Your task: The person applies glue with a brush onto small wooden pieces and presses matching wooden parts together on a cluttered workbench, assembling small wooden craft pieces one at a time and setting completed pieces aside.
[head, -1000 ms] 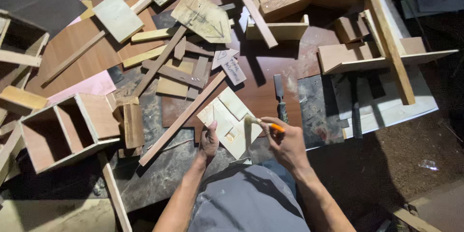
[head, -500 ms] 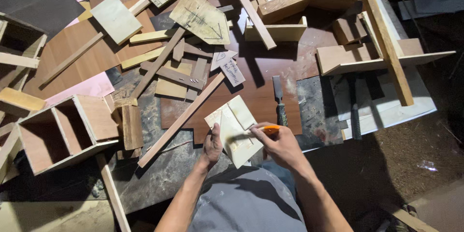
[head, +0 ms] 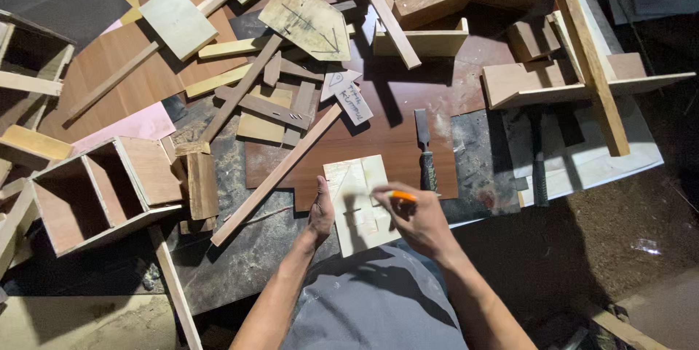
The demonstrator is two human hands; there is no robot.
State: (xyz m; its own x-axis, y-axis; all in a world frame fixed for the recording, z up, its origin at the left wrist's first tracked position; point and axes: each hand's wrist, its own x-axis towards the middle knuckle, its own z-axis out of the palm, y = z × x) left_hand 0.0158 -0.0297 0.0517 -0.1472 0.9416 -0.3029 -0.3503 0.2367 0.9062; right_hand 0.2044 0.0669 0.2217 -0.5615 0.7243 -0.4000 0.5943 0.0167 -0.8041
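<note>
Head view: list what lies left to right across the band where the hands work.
Open wooden box → long thin strip → left hand → pale marked board → right hand holding an orange pencil → chisel.

Light: hard sun from the upper left, bright on the wood scraps (head: 306, 18) and the pale board (head: 358, 201).
Shadows: sharp and dark, falling down and to the right; the right hand (head: 415, 222) shades the board.
Dim parts: right side and lower right corner sink near black.
Glare: white panel (head: 597, 160) and pale offcuts wash out a little.
Focus: crisp in the middle, hands slightly soft.
Distortion: wide lens bends the edges outward.
</note>
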